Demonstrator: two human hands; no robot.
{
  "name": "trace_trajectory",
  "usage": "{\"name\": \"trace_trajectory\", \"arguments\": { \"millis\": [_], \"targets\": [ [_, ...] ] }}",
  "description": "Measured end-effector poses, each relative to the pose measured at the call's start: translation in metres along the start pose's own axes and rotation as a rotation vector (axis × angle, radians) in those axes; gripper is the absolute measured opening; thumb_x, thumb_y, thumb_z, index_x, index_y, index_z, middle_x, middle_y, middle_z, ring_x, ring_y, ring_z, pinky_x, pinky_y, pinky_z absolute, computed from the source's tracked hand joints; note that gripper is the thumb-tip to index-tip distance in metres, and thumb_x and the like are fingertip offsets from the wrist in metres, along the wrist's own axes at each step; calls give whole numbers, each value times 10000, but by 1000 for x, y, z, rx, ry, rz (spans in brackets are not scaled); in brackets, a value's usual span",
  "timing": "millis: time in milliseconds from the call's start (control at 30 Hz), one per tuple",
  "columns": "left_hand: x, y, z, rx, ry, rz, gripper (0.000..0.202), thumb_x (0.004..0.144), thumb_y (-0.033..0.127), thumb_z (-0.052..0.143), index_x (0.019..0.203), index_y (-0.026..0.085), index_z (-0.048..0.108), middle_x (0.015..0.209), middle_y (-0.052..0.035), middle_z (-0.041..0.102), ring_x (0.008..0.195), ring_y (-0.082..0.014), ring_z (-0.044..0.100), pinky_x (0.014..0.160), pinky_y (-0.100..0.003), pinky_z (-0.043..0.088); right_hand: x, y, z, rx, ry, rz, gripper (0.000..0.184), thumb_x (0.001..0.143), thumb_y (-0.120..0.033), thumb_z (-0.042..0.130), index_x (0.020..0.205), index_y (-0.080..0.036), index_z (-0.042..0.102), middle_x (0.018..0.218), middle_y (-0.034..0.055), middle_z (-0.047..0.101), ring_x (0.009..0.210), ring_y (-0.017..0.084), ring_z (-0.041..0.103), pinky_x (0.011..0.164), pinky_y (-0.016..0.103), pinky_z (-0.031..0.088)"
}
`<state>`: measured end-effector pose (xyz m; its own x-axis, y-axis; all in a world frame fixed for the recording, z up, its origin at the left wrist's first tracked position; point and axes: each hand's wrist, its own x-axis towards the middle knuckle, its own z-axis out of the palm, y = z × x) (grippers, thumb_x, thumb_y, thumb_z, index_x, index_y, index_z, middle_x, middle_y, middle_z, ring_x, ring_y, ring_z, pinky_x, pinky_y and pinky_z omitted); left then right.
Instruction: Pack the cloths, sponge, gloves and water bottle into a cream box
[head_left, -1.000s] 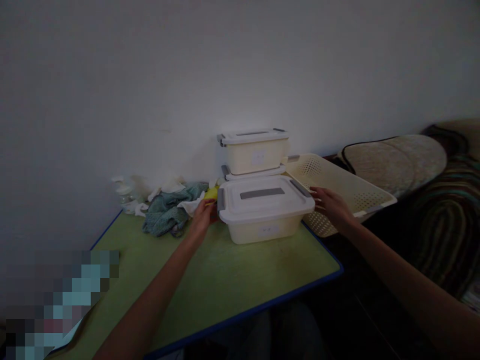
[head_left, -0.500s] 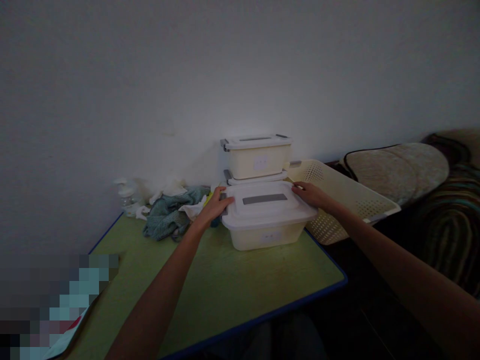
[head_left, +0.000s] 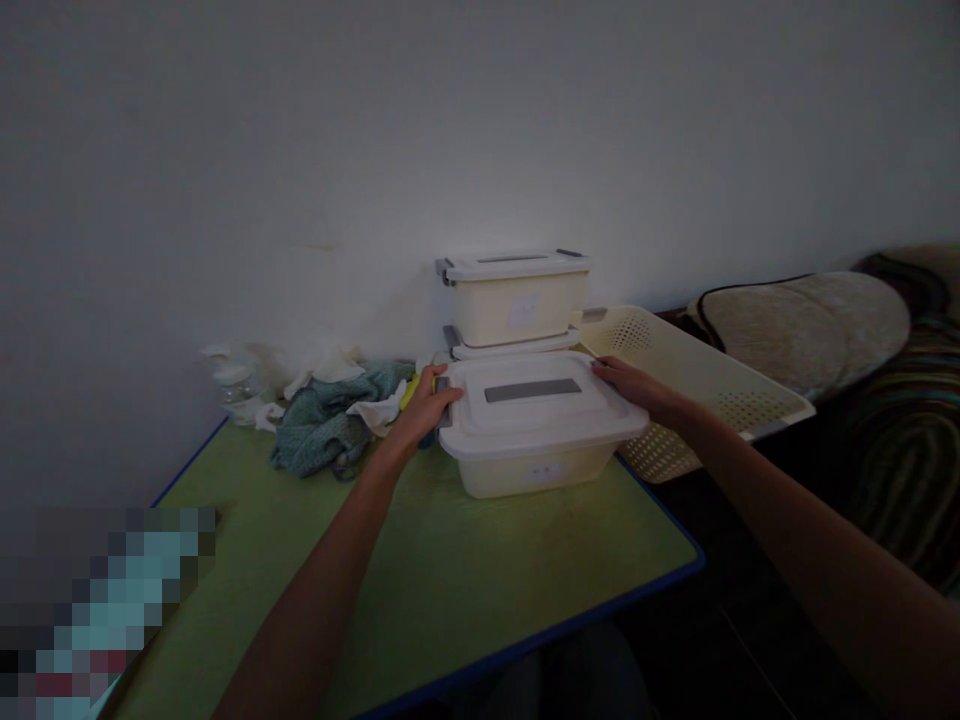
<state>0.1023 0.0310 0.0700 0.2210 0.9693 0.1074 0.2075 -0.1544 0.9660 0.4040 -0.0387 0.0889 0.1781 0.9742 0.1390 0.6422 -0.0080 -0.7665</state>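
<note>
A cream storage box with a white lid [head_left: 536,410] and grey handle strip sits on the green table [head_left: 420,570]. My left hand [head_left: 424,410] grips the lid's left end at its grey clasp, fingers curled over the edge. My right hand [head_left: 630,385] holds the lid's right end, fingers bent on the rim. Behind this box, two similar lidded boxes [head_left: 514,300] stand stacked against the wall.
A cream perforated basket [head_left: 697,385] lies tilted off the table's right edge. A teal cloth [head_left: 326,425], white tissues [head_left: 330,368] and a clear pump bottle [head_left: 229,385] lie at the back left. Cushions [head_left: 810,325] fill the right. The table's blue edge runs along the front.
Both hands moved from beside the front box onto the two ends of its lid and have stayed there. The view shifted slightly.
</note>
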Motion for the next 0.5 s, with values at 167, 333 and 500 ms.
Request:
{"name": "trace_trajectory", "arguments": {
  "millis": [167,333,500],
  "targets": [
    [-1,-2,0,-16,3,17,417,636,257,570,1036,207,466,1012,-46,547,966,-224,530,833,-330,417,-10,-9,1,142,13,97,219,840,-293,442,977,-192,579,956,77,665,777,190,619,628,279,520],
    [0,-5,1,-27,26,26,428,624,261,568,1037,206,470,1004,-45,544,963,-221,528,821,-322,418,-14,-13,3,249,2,139,210,817,-310,470,959,-200,578,918,57,659,708,162,608,558,239,499],
    [0,-4,2,-37,28,23,418,629,254,560,1034,210,465,1029,-45,548,984,-224,527,831,-329,420,-12,-8,1,281,6,136,218,813,-316,476,952,-194,594,856,40,667,680,148,607,538,220,491]
  ]
}}
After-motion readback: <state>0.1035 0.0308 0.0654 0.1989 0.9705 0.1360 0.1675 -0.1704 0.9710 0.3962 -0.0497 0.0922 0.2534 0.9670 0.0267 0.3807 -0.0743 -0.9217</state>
